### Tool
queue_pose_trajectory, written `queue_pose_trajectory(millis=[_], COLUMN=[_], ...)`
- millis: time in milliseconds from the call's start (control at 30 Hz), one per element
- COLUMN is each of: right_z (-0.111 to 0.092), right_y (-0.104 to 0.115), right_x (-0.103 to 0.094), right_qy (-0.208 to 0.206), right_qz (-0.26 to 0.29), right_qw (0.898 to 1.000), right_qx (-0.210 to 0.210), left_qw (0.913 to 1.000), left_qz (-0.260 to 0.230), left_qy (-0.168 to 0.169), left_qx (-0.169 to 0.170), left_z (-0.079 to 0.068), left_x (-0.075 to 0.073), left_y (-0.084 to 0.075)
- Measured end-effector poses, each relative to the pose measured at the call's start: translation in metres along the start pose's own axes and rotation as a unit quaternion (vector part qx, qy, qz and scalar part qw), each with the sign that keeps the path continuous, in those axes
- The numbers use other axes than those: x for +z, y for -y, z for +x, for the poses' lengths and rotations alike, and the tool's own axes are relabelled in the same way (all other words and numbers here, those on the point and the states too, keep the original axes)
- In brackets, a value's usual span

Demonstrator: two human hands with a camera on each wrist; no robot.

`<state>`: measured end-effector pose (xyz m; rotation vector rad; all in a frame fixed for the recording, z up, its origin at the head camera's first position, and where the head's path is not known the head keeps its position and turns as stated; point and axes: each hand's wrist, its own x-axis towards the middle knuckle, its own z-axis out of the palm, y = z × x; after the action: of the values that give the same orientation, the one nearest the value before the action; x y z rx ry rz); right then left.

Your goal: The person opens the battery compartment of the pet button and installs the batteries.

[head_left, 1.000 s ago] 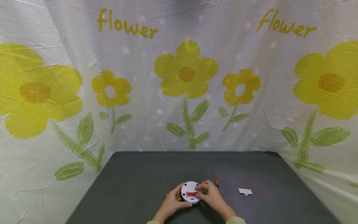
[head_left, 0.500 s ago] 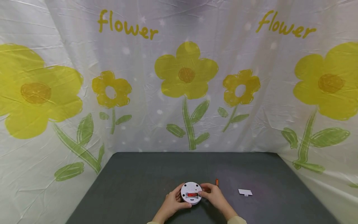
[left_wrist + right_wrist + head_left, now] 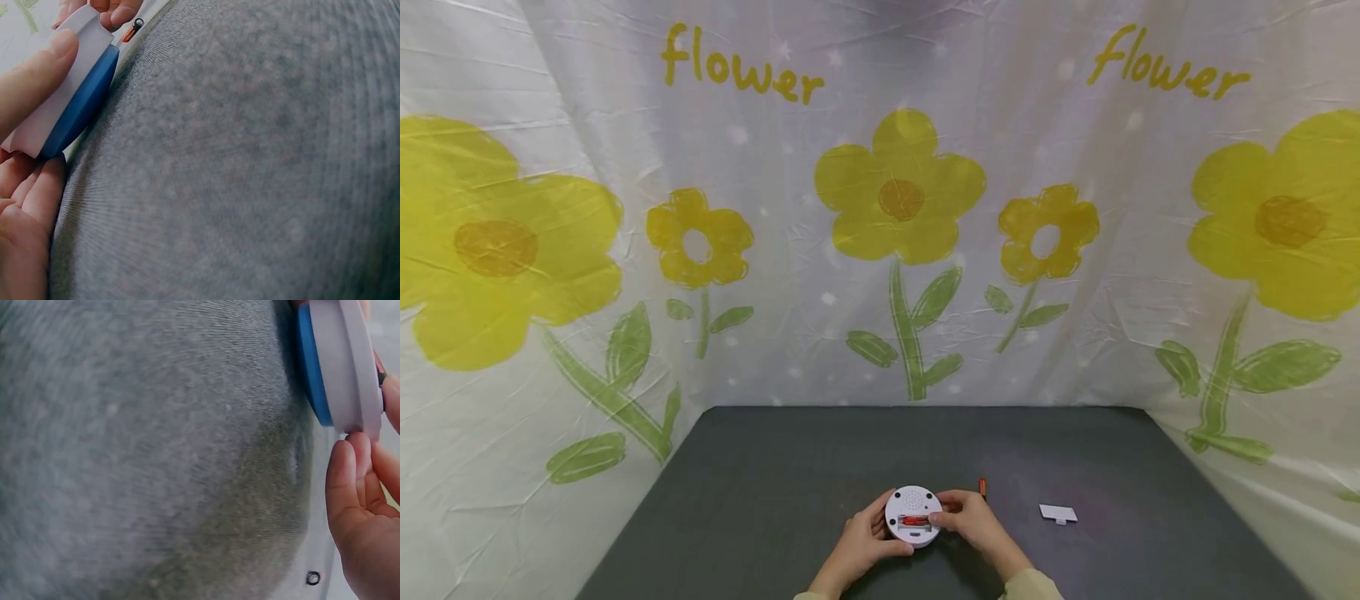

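1. Left hand (image 3: 867, 535) curls round the white device (image 3: 914, 497) on the desk's (image 3: 775, 467) near side: brace it steady!
2. Right hand (image 3: 972, 527) pinches its rim, thumb by the red battery (image 3: 915, 521): press gently, seat it flat.

The table (image 3: 790, 467) was dark gray and wide, and its back edge ran straight across. Up close, the top looked like fuzzy cloth with lots of thin lines in it. A faint bit of purple showed on the right part. 2 small things lay there, apart from each other. 1 was a loose battery (image 3: 982, 486), orange-red, with its dark end pointing to the near side. The other was a flat white piece (image 3: 1058, 513) with 1 little tab. It lay to the right of the battery and a bit closer to the front.
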<state>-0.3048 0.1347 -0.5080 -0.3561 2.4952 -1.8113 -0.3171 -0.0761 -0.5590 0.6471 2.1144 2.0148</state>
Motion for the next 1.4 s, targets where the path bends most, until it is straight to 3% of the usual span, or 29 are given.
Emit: queue_pose_trajectory(millis=[200,500,667,900,1267,1400], right_z=[0.003,-0.001,-0.002,-0.005,-0.004,-0.006], right_y=[0.007,0.017,0.024,0.029,0.033,0.031], right_x=[0.001,0.006,0.008,0.008,0.014,0.015], right_qy=[0.018,0.017,0.002,-0.003,-0.044,-0.054], right_qz=[0.000,0.069,0.065,0.027,-0.049,-0.043], right_qw=[1.000,0.990,0.990,0.991,0.990,0.991], right_qx=[0.012,0.123,0.122,0.128,0.126,0.116], left_qw=[0.9998,0.9997,0.9997,0.9999,0.9999,1.0000], left_qz=[0.004,-0.005,0.000,0.014,0.000,0.006], left_qy=[0.009,0.017,0.017,0.005,0.008,0.006], left_qx=[0.015,0.016,0.018,0.005,0.014,-0.002], left_z=[-0.001,-0.005,-0.005,-0.008,-0.008,-0.007], left_x=[-0.002,-0.004,-0.002,0.003,0.007,0.007], left_y=[-0.001,-0.004,-0.004,-0.007,-0.009,-0.011])
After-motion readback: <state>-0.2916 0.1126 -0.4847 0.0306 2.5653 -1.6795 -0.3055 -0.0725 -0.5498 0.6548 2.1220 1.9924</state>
